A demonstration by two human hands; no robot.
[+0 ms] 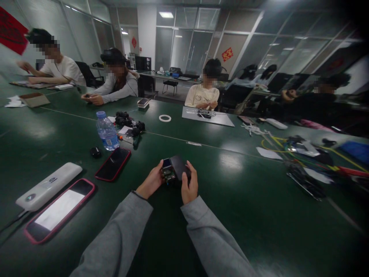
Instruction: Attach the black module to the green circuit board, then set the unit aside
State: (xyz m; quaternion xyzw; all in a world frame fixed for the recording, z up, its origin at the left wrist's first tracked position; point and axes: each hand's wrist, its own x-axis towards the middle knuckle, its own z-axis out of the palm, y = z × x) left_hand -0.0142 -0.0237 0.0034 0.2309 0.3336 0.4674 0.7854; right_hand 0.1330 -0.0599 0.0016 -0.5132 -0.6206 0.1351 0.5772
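Note:
Just above the green table, a small circuit board (169,175) with a little dark screen (167,163) at its top edge sits in the fingers of my left hand (152,180). A flat dark cover (180,166) lies tilted over the board's right side, and my right hand (190,184) grips it with the thumb in front and the fingers along the edge. The two parts overlap; whether they are joined cannot be seen. Left of my hands lies a red-edged phone (113,164), screen dark.
A water bottle (107,130), a white device with a cable (49,186) and a lit phone in a pink case (60,211) stand or lie to the left. Tangled cables (305,154) spread on the right. A tape roll (165,118) lies ahead; several people sit around the table (230,192).

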